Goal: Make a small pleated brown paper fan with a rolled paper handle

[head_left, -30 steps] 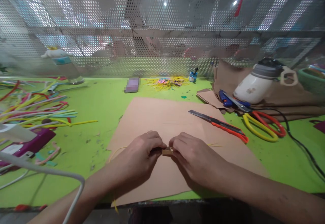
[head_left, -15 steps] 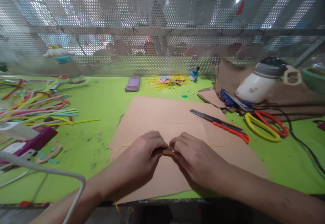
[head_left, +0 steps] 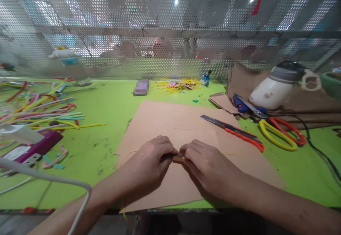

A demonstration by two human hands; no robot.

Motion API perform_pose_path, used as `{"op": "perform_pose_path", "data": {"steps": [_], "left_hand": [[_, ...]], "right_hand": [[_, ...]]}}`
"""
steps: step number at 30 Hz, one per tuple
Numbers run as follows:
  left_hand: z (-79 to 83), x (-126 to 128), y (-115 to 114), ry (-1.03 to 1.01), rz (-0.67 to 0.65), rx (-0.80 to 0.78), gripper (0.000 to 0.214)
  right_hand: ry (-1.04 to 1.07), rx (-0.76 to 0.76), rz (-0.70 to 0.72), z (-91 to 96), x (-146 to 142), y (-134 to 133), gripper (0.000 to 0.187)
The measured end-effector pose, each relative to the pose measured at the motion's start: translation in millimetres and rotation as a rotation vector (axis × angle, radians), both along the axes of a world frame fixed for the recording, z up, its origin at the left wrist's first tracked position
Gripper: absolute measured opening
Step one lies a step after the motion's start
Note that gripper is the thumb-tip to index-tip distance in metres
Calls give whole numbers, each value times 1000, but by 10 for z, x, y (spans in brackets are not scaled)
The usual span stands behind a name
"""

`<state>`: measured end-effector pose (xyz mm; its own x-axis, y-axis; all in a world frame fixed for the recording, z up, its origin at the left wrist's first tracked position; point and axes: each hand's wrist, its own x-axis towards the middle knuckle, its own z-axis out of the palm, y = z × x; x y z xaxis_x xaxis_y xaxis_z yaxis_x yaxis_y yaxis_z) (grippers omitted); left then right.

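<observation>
My left hand (head_left: 149,160) and my right hand (head_left: 206,165) meet over a brown cardboard sheet (head_left: 183,121), fingers curled in a pinch. Between their fingertips sits a small tan cardboard piece (head_left: 177,158), gripped from both sides. A thin yellow strand (head_left: 125,156) runs out from under my left hand, and another thin yellow bit shows right of my right hand. Most of the small piece is hidden by my fingers.
A utility knife (head_left: 234,131) lies on the sheet's right part. Beyond it are scissors (head_left: 282,134), a blue glue gun (head_left: 242,105), a white jug (head_left: 277,86) and a black cable (head_left: 319,153). Coloured pipe cleaners (head_left: 45,110) cover the green table's left. A perforated screen (head_left: 170,32) closes the back.
Both hands stay pinched on the small piece; only the view has shifted slightly.
</observation>
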<state>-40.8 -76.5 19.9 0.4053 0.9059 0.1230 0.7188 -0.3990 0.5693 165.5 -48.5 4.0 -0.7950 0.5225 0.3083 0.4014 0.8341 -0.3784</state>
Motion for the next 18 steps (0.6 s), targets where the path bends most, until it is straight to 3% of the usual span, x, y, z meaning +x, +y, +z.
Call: {"op": "perform_pose_path", "data": {"steps": [18], "left_hand": [[18, 1, 18, 6, -12, -28, 22]], "right_hand": [[-23, -15, -30, 31, -2, 22, 18]]}}
